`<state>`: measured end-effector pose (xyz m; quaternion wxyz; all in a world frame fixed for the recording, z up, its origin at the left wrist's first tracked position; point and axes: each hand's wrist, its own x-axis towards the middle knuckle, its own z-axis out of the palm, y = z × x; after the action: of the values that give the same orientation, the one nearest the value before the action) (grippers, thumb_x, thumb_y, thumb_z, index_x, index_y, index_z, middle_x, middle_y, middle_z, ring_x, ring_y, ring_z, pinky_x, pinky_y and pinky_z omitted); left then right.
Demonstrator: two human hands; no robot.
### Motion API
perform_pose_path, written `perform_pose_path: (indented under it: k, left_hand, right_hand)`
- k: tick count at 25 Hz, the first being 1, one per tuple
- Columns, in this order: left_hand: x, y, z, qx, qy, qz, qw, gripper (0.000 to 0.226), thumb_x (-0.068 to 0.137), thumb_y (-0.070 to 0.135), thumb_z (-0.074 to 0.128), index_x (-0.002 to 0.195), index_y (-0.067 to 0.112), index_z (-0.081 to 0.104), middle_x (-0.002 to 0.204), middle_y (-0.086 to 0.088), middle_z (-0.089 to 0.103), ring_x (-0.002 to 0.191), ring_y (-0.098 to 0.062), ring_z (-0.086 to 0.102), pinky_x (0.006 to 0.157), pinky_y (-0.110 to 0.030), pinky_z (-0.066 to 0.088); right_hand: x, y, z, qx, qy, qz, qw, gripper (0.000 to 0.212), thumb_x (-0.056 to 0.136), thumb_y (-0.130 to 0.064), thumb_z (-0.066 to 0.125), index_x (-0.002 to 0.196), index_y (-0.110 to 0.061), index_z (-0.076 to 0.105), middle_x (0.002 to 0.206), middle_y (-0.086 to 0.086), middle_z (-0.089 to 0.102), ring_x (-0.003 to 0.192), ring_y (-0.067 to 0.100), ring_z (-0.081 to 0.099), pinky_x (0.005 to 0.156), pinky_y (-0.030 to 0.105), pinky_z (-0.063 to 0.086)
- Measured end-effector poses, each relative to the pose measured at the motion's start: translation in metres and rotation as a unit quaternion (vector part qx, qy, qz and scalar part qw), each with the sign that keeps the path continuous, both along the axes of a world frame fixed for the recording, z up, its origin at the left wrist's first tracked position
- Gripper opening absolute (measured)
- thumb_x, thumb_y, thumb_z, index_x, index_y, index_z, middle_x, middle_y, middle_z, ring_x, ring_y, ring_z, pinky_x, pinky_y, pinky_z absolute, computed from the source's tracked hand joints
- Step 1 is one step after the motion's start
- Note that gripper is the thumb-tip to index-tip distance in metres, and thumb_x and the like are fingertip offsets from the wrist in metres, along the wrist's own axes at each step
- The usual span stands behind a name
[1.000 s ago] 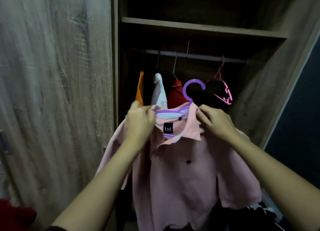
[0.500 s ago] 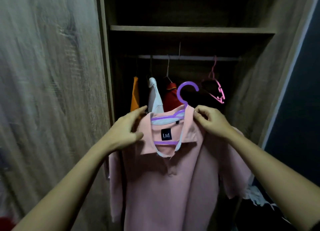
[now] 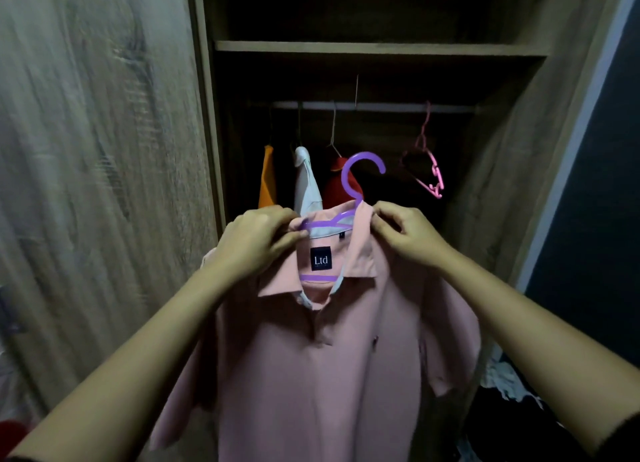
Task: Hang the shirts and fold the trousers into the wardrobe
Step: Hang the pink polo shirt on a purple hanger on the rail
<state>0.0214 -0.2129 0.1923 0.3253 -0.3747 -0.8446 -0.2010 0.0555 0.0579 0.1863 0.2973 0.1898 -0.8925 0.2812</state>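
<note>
Hanging is the step in hand, judged from how things lie: the pink shirt is already on the purple hanger, and the person is settling its collar before it goes into the wardrobe. The left hand is at the left end of the collar, its fingers curled and pinching the cloth against the hanger's arm. The right hand is at the right end, just beside the foot of the hook, its fingers pinching the collar's edge. The shirt is in the air in front of the open wardrobe, below the rail and not yet on it.

The next move likely calls for one hand to take the hanger near its hook, lift it and set the hook over the rail. The room for that seems to be between the red garment and the empty pink hanger. Left of the red one hang an orange garment and a white shirt, close together. The hook opens to the right, so it may need a turn to catch the rail.

The shirt faces the camera, short-sleeved, with a buttoned placket, a dark label reading "Ltd" inside the neck and a pale collar lining. It looks soft and limp; the left sleeve is bunched and the body twists slightly, so it could slip off the hanger if tilted.
</note>
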Motion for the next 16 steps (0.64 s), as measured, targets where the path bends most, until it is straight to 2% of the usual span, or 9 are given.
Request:
perform_pose_path:
  k: [2,6,10,12,14,16]
  left_hand:
    - [-0.001,0.001,0.000,0.006,0.008,-0.008,1.000,0.054,0.078,0.060,0.036,0.098,0.020,0.065,0.088,0.001,0.065,0.084,-0.024,0.062,0.067,-0.037,0.049]
    - [-0.009,-0.016,0.005,0.064,-0.011,-0.023,0.998,0.053,0.077,0.058,0.044,0.104,0.019,0.069,0.088,0.001,0.067,0.080,-0.018,0.061,0.066,-0.028,0.042]
    - [-0.008,-0.022,0.005,0.093,-0.019,-0.036,0.995,0.047,0.076,0.055,0.051,0.102,0.020,0.069,0.085,0.005,0.067,0.076,-0.008,0.058,0.066,-0.025,0.041]
    - [-0.009,-0.025,0.002,0.117,-0.010,-0.022,0.993,0.044,0.076,0.052,0.052,0.100,0.020,0.068,0.087,0.006,0.067,0.078,-0.006,0.058,0.067,-0.027,0.043]
    - [-0.008,-0.025,-0.001,0.105,0.005,-0.009,0.994,0.039,0.077,0.048,0.050,0.102,0.022,0.064,0.091,0.005,0.066,0.083,-0.013,0.061,0.069,-0.031,0.046]
    - [-0.006,-0.022,0.000,0.048,0.027,-0.015,0.998,0.035,0.076,0.042,0.045,0.106,0.026,0.057,0.096,0.001,0.064,0.087,-0.022,0.062,0.070,-0.036,0.049]
  right_hand:
    - [0.003,0.003,-0.002,0.007,0.002,0.001,1.000,0.026,0.089,-0.052,0.038,0.094,-0.033,0.055,0.089,-0.012,0.065,0.087,0.012,0.064,0.079,0.046,0.050]
    - [0.010,0.023,0.000,0.085,-0.008,-0.073,0.994,0.031,0.084,-0.057,0.027,0.091,-0.035,0.048,0.085,-0.018,0.057,0.083,0.011,0.058,0.074,0.045,0.050]
    - [0.008,0.040,-0.008,0.082,-0.018,-0.060,0.995,0.033,0.087,-0.056,0.025,0.088,-0.031,0.048,0.083,-0.016,0.057,0.079,0.010,0.056,0.073,0.047,0.049]
    - [0.009,0.041,-0.010,0.069,-0.014,-0.044,0.997,0.027,0.088,-0.057,0.028,0.084,-0.039,0.046,0.080,-0.020,0.057,0.074,0.003,0.056,0.072,0.044,0.049]
    - [0.010,0.036,-0.010,0.073,-0.010,-0.035,0.997,0.023,0.086,-0.055,0.032,0.084,-0.037,0.045,0.077,-0.017,0.057,0.073,0.006,0.057,0.069,0.044,0.050]
    - [0.009,0.028,-0.008,0.080,-0.007,-0.041,0.996,0.026,0.083,-0.050,0.031,0.088,-0.029,0.045,0.080,-0.012,0.057,0.077,0.016,0.059,0.068,0.046,0.050]
